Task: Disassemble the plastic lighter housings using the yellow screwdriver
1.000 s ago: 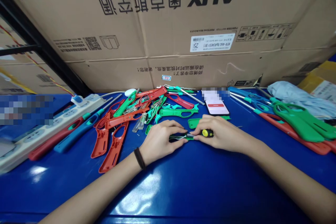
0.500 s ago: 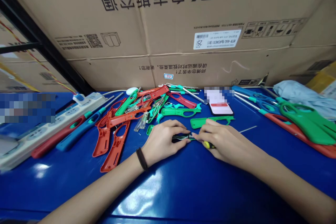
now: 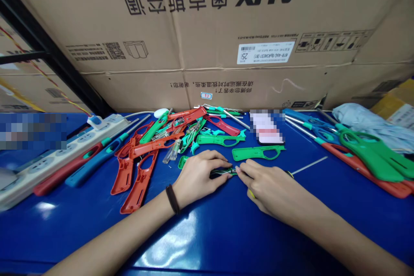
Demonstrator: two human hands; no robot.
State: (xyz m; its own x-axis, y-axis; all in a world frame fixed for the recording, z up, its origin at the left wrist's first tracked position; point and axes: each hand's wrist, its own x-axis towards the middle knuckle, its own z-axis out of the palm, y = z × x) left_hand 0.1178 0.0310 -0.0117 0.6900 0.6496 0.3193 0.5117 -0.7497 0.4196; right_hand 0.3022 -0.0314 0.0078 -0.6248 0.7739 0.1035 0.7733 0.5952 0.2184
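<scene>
My left hand [image 3: 201, 173] is closed around a small green part with thin wires [image 3: 223, 172], pressing it onto the blue table [image 3: 226, 233]. My right hand [image 3: 267, 183] is curled around a yellow-handled screwdriver [image 3: 309, 165]. Its metal shaft sticks out to the right, away from the part, and a little yellow shows under the palm. The right fingertips touch the part's right end. A green lighter shell half [image 3: 258, 152] lies just beyond both hands.
A pile of red and green lighter shells [image 3: 155, 146] and loose parts lies at the left centre. A phone [image 3: 267, 133] lies behind the hands, with a white power strip [image 3: 61, 155] at the left. Long assembled lighters [image 3: 365, 151] and a grey cloth [image 3: 371, 123] lie at the right. A cardboard box [image 3: 226, 39] walls the back.
The right hand drew the screwdriver back from the part and turned it, so the handle is tucked in the palm and the shaft points right. The left hand stayed on the part.
</scene>
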